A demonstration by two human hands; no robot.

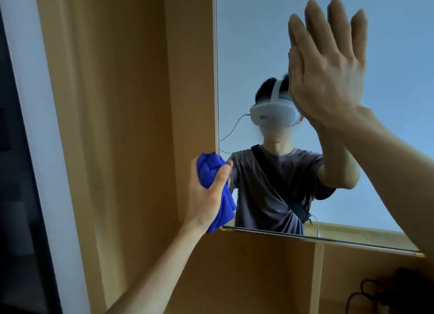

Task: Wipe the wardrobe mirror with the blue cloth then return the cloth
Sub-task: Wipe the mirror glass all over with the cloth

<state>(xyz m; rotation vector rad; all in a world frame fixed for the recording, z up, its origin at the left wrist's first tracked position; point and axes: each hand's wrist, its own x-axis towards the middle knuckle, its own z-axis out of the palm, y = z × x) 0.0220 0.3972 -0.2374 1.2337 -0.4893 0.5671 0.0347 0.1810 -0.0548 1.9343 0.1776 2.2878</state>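
The wardrobe mirror (pixel 253 43) fills the upper right of the head view, set in a tan wooden wardrobe. My left hand (pixel 206 196) grips a bunched blue cloth (pixel 211 170) at the mirror's lower left corner, with the cloth touching the mirror's left edge and hanging down to its bottom rail. Higher up, my right hand (pixel 328 71) lies flat on the glass, fingers straight and close together, holding nothing. The mirror shows a person with a white headset and a dark shirt.
Tan wardrobe panels (pixel 117 125) stand left of the mirror, and shelving (pixel 258 278) sits below it. Dark cables and a dark object (pixel 394 290) lie in the lower right compartment. A white frame and dark opening (pixel 21 149) run along the far left.
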